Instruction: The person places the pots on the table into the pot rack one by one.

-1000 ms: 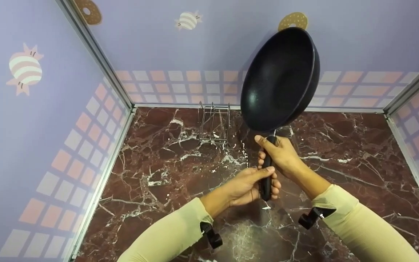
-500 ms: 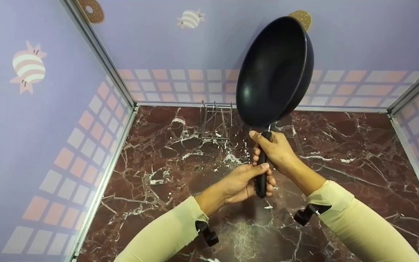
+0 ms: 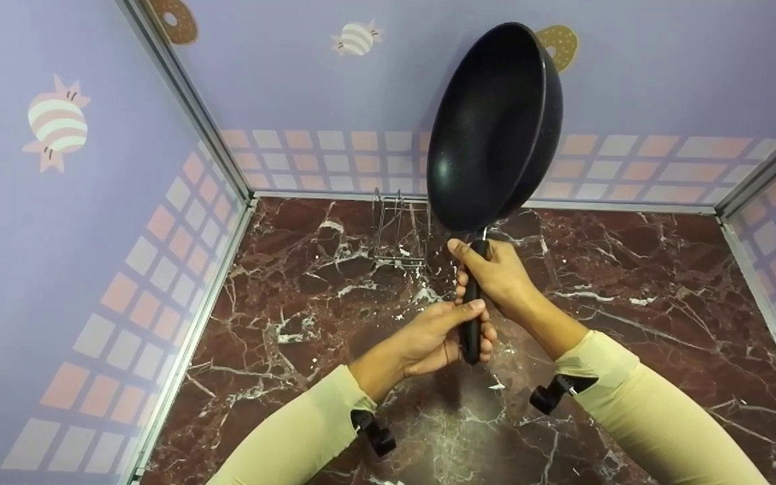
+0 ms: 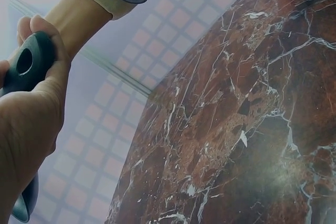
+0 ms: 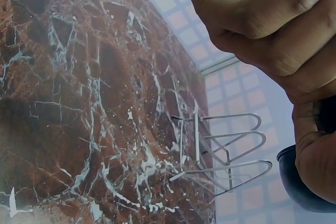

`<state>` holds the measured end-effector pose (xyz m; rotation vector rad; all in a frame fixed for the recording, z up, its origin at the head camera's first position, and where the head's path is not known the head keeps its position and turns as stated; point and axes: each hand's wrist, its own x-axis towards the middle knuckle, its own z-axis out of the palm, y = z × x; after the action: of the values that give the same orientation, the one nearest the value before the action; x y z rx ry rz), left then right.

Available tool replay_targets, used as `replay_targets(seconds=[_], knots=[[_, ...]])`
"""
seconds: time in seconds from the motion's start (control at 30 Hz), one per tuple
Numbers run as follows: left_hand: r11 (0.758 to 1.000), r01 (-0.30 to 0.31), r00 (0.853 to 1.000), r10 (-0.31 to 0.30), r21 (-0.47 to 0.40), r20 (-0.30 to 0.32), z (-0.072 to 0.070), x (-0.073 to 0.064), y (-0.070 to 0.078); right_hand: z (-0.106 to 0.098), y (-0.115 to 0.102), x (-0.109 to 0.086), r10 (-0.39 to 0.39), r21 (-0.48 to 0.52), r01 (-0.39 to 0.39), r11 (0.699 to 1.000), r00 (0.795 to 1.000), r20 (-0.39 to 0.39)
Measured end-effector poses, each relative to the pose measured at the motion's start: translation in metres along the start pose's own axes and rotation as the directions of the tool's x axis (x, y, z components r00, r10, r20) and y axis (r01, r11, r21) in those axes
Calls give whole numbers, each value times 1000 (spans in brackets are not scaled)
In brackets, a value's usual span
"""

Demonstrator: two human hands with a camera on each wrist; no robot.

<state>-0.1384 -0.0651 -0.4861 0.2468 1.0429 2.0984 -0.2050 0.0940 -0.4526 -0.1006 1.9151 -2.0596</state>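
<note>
A black deep frying pan (image 3: 479,135) is held up above the counter, bowl upward and tilted, its inside facing left. My right hand (image 3: 499,273) grips the black handle (image 3: 472,337) just below the bowl, thumb along it. Lower down, my left hand (image 3: 432,337) holds the handle's end, thumb on top and fingers behind. The left wrist view shows the handle's end with its hanging hole (image 4: 25,61) beside the left hand (image 4: 31,119). In the right wrist view, the right hand's (image 5: 278,40) curled fingers cover most of the handle.
A wire rack (image 3: 400,232) with upright loops stands at the back of the dark red marble counter (image 3: 334,316), behind and left of the hands. Small white flecks lie near it. Patterned lilac walls (image 3: 294,81) enclose the back and both sides.
Both hands and the pan have moved left and slightly up in the head view. The bowl has turned a little, showing more of its outer side. Both grips stay the same.
</note>
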Motion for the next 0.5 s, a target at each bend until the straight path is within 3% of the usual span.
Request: replay_targets(seconds=[0.5], knots=[[999, -45, 999, 45, -3, 3, -10, -13, 6, 21, -3, 9, -56, -83, 56, 995, 998, 11]])
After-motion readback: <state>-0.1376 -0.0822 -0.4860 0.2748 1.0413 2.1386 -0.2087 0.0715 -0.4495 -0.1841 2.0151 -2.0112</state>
